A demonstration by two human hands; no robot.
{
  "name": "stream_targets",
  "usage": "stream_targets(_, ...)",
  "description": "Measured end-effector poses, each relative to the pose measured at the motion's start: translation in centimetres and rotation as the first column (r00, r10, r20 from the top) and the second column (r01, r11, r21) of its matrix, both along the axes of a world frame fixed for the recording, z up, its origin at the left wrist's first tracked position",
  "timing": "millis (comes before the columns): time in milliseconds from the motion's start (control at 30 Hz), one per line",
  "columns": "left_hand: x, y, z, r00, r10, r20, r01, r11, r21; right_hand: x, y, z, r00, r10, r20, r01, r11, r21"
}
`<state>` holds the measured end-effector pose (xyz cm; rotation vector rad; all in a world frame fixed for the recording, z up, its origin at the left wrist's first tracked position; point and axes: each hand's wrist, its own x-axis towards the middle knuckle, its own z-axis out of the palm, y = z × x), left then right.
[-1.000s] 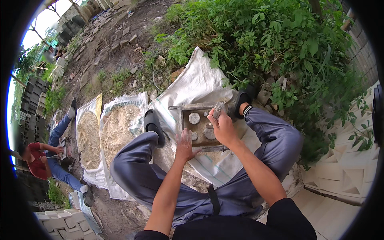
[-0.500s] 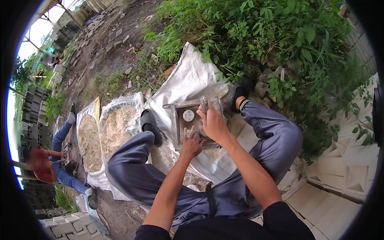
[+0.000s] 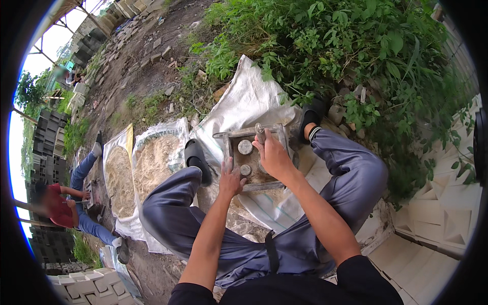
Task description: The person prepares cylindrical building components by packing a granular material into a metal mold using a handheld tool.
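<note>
On a white woven sack (image 3: 243,96) between my feet lies a grey, dust-coated rectangular mold frame (image 3: 229,147). Inside it stand a round pale peg (image 3: 245,147) and a smaller round peg (image 3: 246,170). My left hand (image 3: 230,179) lies at the frame's left side, fingers stretched forward, thumb near the smaller peg. Closed around a grey, round-ended handle (image 3: 260,131), my right hand (image 3: 274,158) is over the frame's right half. The handle's lower end and part of the frame's inside are hidden under that hand.
Two sacks of pale powder, a nearer one (image 3: 157,155) and a farther one (image 3: 119,180), spread out at left. Beyond them a person in a red shirt (image 3: 62,206) sits working. Leafy plants (image 3: 335,46) crowd the far right; pale patterned blocks (image 3: 437,218) line the right.
My left hand has moved left from inside the mold to its left side, uncovering the smaller peg. My right hand still grips the handle. The whole view has shifted slightly.
</note>
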<state>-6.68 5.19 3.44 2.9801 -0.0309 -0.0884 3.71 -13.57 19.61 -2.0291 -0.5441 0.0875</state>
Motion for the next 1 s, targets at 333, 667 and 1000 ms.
stream_targets(333, -1.6, -6.3, -0.4, 0.973, 0.037, -0.229, -0.03, 0.999, 0.033, 0.0, -0.3, 0.0, 0.999, 0.006, -0.031, -0.006, 1.0, 0.014)
stream_targets(667, -1.6, -8.0, -1.4, 0.99, 0.135, -0.038, -0.14, 0.911, -0.389, 0.0, 0.4, -0.4, 1.0, 0.017, 0.018, -0.018, 0.999, 0.047)
stream_targets(1000, 0.1, -10.4, -0.1, 0.962, -0.254, -0.1, 0.203, 0.91, -0.363, 0.9, -0.2, -1.4, 0.999, -0.042, -0.011, 0.043, 0.997, 0.069)
